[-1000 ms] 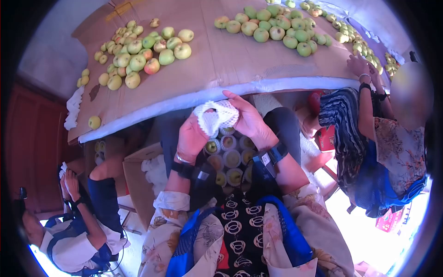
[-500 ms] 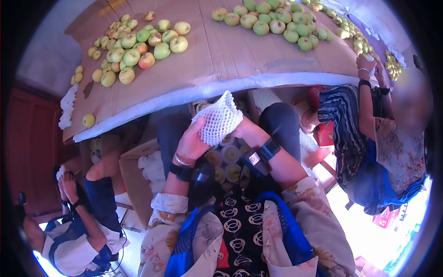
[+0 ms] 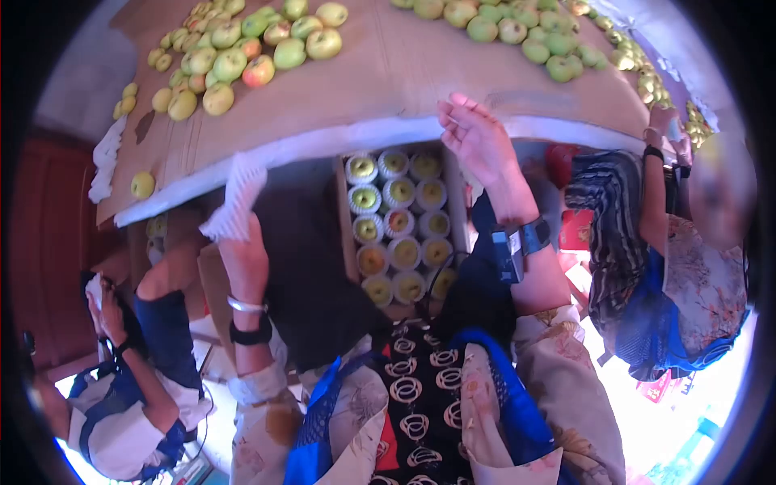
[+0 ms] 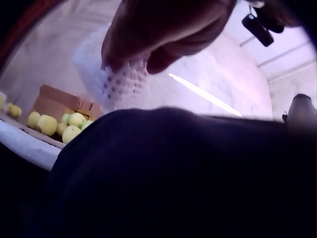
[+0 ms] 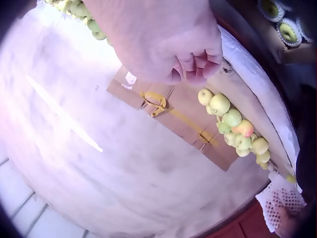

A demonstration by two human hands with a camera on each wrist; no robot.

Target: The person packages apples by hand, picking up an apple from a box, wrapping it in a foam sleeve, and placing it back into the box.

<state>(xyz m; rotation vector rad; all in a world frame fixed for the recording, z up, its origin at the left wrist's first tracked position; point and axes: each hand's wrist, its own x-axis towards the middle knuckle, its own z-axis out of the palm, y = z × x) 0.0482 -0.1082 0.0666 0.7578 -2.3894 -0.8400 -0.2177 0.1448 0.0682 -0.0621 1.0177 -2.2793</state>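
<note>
My left hand [image 3: 245, 259], off to the left below the table edge, pinches a white foam net sleeve [image 3: 241, 194]. The sleeve sticks up from the fingers, slim and collapsed; its holes show in the left wrist view under the hand [image 4: 168, 29]. Over the padded table edge is my right hand [image 3: 483, 149], with nothing in it and its fingers loosely bent. Between the two arms stands a cardboard box [image 3: 347, 230] holding rows of apples [image 3: 399, 192] in white foam nets. Loose yellow-green apples [image 3: 229, 61] lie beyond the hands on the cardboard-covered table [image 3: 364, 89].
Another pile of apples [image 3: 517, 28] is at the back right, and a single apple [image 3: 142, 185] lies near the left front edge. A white padded strip [image 3: 307, 141] runs along the table front. One person [image 3: 129, 412] sits at left, another [image 3: 695, 275] at right.
Both hands were together on the foam net sleeve, spreading it. They have parted: the left carried it leftward, while the right moved up and right to the table edge. The box of apples is now uncovered.
</note>
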